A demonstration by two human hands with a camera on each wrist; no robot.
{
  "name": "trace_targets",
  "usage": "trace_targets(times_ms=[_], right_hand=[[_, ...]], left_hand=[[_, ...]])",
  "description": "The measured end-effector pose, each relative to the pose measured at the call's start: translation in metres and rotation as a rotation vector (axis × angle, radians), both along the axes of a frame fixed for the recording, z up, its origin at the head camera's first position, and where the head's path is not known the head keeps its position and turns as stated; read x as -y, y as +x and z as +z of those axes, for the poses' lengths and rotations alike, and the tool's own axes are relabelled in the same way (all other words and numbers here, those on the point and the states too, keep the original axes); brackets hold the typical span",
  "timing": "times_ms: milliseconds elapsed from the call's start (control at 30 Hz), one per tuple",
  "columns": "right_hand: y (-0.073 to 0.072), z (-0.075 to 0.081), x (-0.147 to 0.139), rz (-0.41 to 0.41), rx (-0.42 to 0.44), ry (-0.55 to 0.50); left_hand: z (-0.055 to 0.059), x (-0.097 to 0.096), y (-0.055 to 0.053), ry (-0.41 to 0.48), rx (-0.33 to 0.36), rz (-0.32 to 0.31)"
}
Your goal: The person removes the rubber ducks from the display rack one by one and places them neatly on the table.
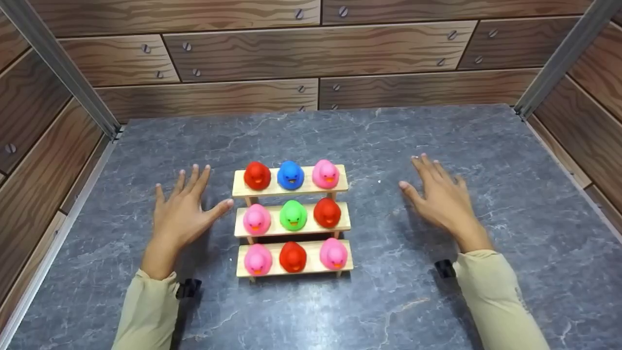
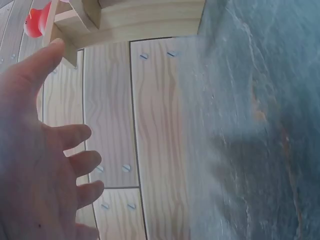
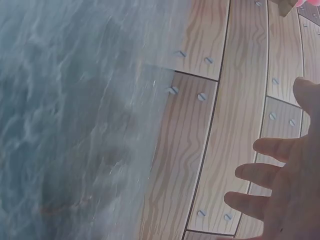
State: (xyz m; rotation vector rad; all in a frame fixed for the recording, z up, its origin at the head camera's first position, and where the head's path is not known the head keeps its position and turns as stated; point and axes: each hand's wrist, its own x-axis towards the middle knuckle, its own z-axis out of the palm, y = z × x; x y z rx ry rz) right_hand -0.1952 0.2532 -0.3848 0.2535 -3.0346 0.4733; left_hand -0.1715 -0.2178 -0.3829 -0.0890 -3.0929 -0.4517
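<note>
A three-tier wooden stand [image 1: 311, 227] bears small rubber ducks in three rows. On the top tier sit a red duck [image 1: 257, 175], a blue duck [image 1: 290, 175] and a pink duck [image 1: 325, 174]. The middle tier carries a pink duck [image 1: 256, 218], a green duck [image 1: 293, 215] and a red duck [image 1: 327, 212]. Below them are a pink duck [image 1: 258, 259], a red duck [image 1: 293, 256] and another pink duck [image 1: 334, 253]. My left hand [image 1: 182, 216] is spread just left of the stand, thumb toward it, holding nothing. Farther off to the right, my right hand [image 1: 440, 199] has its fingers extended, also holding nothing.
The stand is on a grey marbled tabletop [image 1: 388, 311]. Wood-plank-patterned panels [image 1: 311, 53] close in the back and both sides, with metal posts [image 1: 73, 78] at the back corners. Dark wrist straps [image 1: 188, 288] show at both sleeves.
</note>
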Motion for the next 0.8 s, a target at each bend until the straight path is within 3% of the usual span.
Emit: trace_targets(times_ms=[467, 800], right_hand=[[0.002, 0.008, 0.029, 0.079, -0.056, -0.192], [0.004, 0.010, 0.049, 0.140, -0.050, -0.276]], left_hand=[[-0.002, -0.008, -0.004, 0.375, -0.053, -0.075], [-0.006, -0.019, -0.007, 0.558, -0.059, -0.079]])
